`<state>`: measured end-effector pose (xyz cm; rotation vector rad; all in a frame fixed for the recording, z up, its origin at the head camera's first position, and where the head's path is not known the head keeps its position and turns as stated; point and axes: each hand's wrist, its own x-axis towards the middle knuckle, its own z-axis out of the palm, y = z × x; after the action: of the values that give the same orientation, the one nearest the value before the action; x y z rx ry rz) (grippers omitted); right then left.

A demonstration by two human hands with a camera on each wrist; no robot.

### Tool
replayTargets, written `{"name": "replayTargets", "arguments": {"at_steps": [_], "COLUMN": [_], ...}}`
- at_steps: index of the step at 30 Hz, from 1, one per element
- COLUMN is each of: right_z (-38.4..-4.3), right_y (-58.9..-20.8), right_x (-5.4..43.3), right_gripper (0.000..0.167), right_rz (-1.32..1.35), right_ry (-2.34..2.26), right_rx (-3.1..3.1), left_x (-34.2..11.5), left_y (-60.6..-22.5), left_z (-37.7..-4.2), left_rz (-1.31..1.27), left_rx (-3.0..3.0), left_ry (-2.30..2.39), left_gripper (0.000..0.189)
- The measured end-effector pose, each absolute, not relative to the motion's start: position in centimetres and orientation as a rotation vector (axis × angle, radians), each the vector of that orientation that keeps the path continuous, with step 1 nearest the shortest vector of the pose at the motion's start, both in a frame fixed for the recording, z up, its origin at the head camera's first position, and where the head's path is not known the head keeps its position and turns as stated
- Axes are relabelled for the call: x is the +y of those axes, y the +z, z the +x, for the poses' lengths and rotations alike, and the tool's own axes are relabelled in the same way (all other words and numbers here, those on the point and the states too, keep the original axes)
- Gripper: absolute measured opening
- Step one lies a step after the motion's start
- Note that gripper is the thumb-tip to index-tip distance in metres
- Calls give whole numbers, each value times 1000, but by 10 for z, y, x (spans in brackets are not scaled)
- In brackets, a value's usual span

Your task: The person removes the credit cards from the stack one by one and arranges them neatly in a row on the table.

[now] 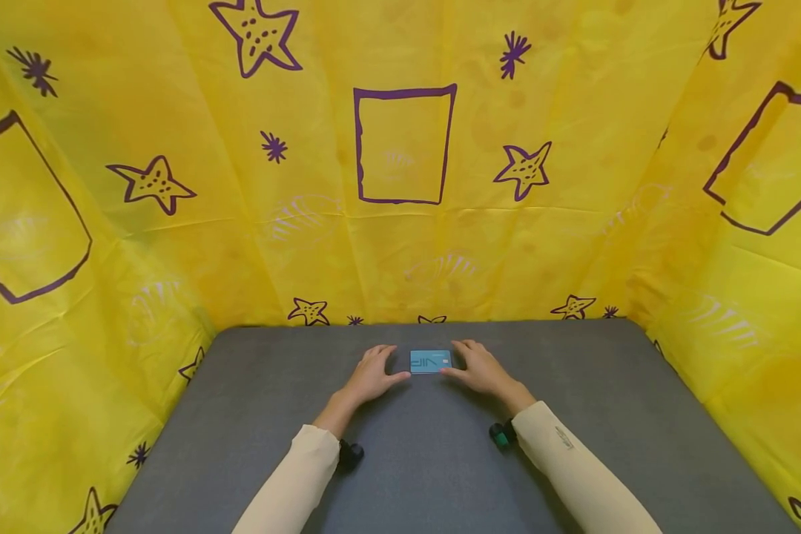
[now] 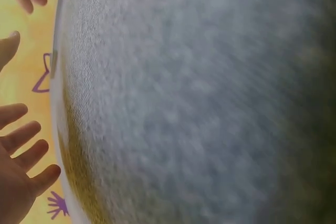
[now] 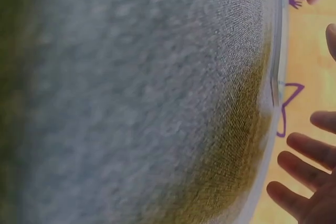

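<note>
A blue bank card (image 1: 427, 361) with a chip and large dark lettering lies on the grey table, between the two hands. Just left of it is the left hand (image 1: 372, 373), fingers spread and thumb tip close to the card's near left corner. On the other side, the right hand (image 1: 479, 371) has its fingers apart, and its thumb overlaps the card's near right corner in the head view. Both wrist views show loosely extended fingers, those of the left hand (image 2: 21, 161) and those of the right hand (image 3: 312, 177), with nothing gripped.
The table (image 1: 427, 460) has a dark grey cloth surface with rounded far corners. Yellow fabric (image 1: 400, 252) printed with purple starfish and outlines stands behind it and along both sides. Each wrist wears a small dark camera (image 1: 351, 454) below a cream sleeve.
</note>
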<state>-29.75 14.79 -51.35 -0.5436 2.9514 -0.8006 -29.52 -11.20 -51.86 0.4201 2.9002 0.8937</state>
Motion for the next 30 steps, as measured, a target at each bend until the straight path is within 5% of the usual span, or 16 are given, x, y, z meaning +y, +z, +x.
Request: {"name": "replayTargets", "arguments": {"at_steps": [30], "right_z": [-319], "right_y": [-515], "right_x": [130], "right_gripper": [57], "right_rz": [-660], "right_ry": [-531], "right_rx": [2945], "left_x": [-81], "left_y": [-523], "left_z": [-319], "left_rz": [531], "left_rx": [2894], "left_ry": [729], "left_gripper": [61]}}
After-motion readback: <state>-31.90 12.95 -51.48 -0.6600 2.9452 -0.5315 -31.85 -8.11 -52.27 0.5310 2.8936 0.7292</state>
